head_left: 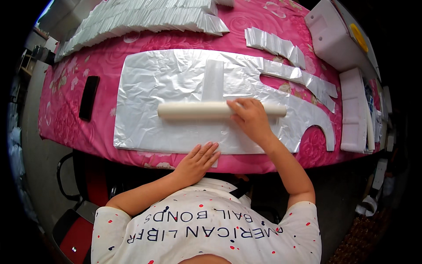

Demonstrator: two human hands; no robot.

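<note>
Red-seated chairs, grey floor.

Dark capital letters, printed in two lines, upside down in view, across a white, dotted shirt

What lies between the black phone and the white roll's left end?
In the head view: a strip of pink tablecloth, then the left part of the silvery plastic bag.

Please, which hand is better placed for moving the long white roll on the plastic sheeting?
Probably the right hand: it touches the long white roll, while the left hand lies spread at the near edge of the plastic sheeting, apart from the roll.
</note>
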